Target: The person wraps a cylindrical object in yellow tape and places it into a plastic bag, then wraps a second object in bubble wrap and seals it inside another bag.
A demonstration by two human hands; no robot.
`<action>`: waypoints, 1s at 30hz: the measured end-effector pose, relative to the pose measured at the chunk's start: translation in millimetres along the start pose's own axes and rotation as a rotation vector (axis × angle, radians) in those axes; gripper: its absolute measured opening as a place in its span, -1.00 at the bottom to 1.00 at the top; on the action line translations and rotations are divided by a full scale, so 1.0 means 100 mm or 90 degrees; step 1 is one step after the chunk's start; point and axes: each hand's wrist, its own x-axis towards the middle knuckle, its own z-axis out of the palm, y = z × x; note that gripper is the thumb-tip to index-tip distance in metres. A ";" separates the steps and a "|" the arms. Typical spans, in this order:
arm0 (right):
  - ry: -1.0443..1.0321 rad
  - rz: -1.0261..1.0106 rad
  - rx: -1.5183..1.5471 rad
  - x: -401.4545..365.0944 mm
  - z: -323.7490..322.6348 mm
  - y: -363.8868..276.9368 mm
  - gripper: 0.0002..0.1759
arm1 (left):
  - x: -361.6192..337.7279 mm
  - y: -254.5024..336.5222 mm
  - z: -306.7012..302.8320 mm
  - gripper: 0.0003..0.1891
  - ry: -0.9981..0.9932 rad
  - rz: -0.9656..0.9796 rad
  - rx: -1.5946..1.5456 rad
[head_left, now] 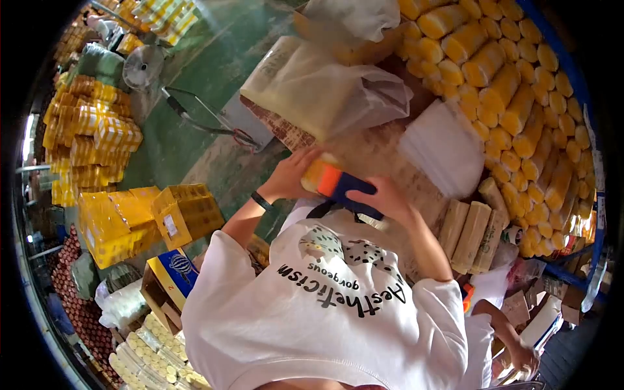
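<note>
In front of my white shirt, my left hand [292, 174] is wrapped round a small yellowish bundle [316, 173]. A dark wristband circles that wrist. Against the bundle sits an orange and dark blue block [348, 192], whose exact kind I cannot make out. My right hand [388, 198] grips the block's dark blue end, thumb across its top. Just beyond both hands lies a work surface [370, 153] with clear plastic bags [318, 91] heaped on it. A stack of flat plastic bags [445, 149] rests to the right.
Yellow wrapped rolls [500, 84] are piled high at right, near pale wrapped bars [471, 237]. Taped yellow cartons [120, 224] stand at left on the green floor, below a metal-handled cart [250, 123]. Another person's hand [523, 357] shows at lower right.
</note>
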 end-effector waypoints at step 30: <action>0.341 0.238 -0.616 -0.44 -0.17 1.43 -0.76 | 0.13 0.22 0.11 -0.51 0.220 -0.189 0.179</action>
